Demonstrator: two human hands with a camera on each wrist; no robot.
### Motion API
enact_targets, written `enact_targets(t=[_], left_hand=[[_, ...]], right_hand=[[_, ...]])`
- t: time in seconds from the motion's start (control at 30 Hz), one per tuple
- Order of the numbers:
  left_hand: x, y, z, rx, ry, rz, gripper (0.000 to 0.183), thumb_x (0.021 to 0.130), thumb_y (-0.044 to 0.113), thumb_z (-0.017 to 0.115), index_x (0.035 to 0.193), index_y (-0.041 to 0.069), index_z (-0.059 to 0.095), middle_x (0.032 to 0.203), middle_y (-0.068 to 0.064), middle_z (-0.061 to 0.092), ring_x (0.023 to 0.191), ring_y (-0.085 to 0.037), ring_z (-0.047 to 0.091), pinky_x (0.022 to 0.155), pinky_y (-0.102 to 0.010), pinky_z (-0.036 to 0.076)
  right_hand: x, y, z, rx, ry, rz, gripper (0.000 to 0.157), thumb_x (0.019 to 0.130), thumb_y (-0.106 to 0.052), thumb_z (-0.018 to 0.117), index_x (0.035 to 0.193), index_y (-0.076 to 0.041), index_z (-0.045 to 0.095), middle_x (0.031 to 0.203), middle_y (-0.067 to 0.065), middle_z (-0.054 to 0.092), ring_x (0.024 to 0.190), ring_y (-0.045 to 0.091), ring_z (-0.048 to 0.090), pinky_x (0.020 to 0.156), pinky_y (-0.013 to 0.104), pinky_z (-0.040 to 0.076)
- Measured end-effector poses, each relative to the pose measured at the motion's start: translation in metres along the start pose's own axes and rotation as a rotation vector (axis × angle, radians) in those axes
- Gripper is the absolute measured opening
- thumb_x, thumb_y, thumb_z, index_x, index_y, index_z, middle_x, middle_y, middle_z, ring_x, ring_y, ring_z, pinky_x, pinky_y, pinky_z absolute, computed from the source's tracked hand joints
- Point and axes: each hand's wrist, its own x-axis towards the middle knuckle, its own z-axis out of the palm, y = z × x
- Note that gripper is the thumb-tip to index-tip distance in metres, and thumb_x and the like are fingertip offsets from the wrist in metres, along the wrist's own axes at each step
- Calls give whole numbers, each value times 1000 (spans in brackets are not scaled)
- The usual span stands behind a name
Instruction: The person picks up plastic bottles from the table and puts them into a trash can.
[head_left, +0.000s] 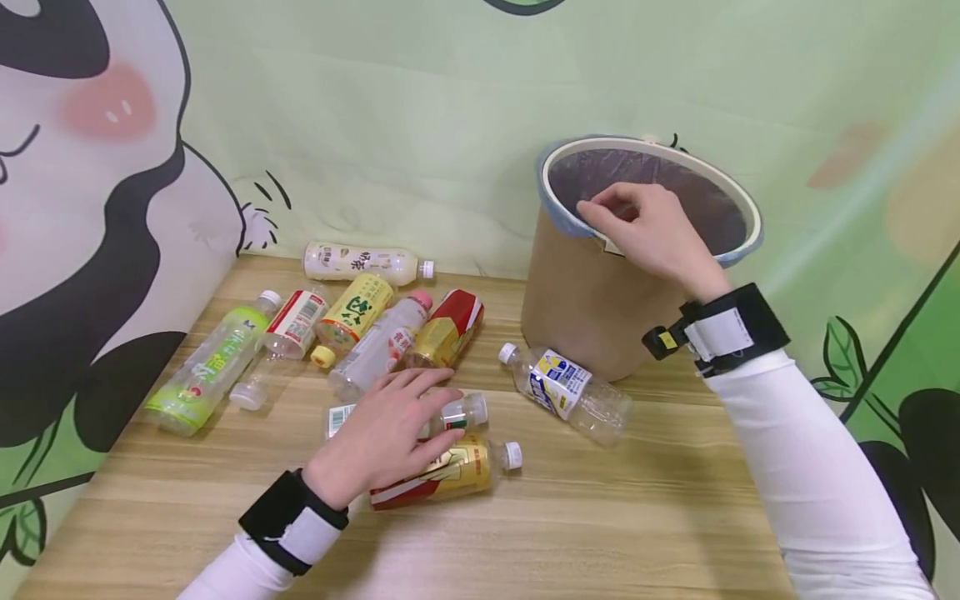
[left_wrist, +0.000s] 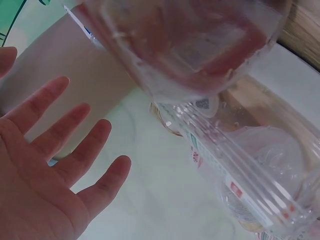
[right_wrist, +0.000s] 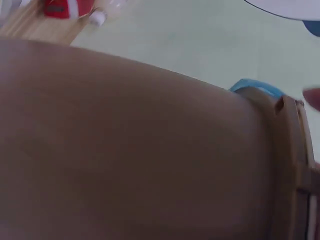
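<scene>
My left hand (head_left: 386, 425) is over two lying bottles, its fingers straight and spread. Beneath it are a clear bottle (head_left: 468, 411) and a yellow-and-red labelled bottle (head_left: 468, 467), both partly hidden by the hand. In the left wrist view nothing sits in its palm, and a clear ridged bottle (left_wrist: 240, 175) lies alongside. My right hand (head_left: 648, 229) is above the near rim of a brown bin (head_left: 585, 300), thumb and fingers loosely bent, with nothing visible between them. Only fingertips (right_wrist: 312, 97) of it show at the right wrist view's edge.
The bin has a blue liner (head_left: 551, 204). Near its base lies a clear bottle with a white-and-blue label (head_left: 558, 383). Several more bottles lie at left, among them a green one (head_left: 213, 367) and a milk tea bottle (head_left: 360, 262) by the printed backdrop.
</scene>
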Motion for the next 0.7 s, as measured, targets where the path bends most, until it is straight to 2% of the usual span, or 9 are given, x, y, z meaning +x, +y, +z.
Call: enact_targets(t=[0.1, 0.23, 0.33, 0.7], left_hand=[[-1, -1, 0, 1, -8, -9, 46, 91, 51, 51, 121, 18, 63, 136, -9, 52, 121, -28, 48, 103, -53, 36], [-3, -3, 1, 6, -17, -17, 45, 90, 49, 54, 121, 18, 62, 133, -8, 54, 120, -28, 48, 103, -51, 37], [-5, -5, 2, 14, -36, -25, 46, 89, 50, 54, 121, 19, 62, 131, -7, 55, 118, -28, 49, 101, -52, 38], [-13, -5, 1, 39, -182, -84, 59, 84, 61, 55, 128, 23, 57, 141, -9, 47, 126, -35, 43, 105, -58, 31]], right_hand=[[-1, -3, 6, -121, -52, -105, 38, 87, -47, 59, 98, -12, 69, 82, 3, 66, 73, 17, 58, 64, 33, 44], [-2, -5, 12, -220, -25, -180, 22, 86, -30, 62, 93, -10, 69, 73, 3, 62, 62, 19, 53, 56, 33, 42], [-2, -7, 14, -233, 4, -191, 18, 87, -23, 59, 91, -9, 69, 68, 3, 59, 58, 19, 50, 52, 33, 40], [-1, -20, 22, -243, 12, -182, 17, 89, -25, 57, 91, -12, 69, 65, 1, 54, 56, 18, 49, 49, 34, 37]])
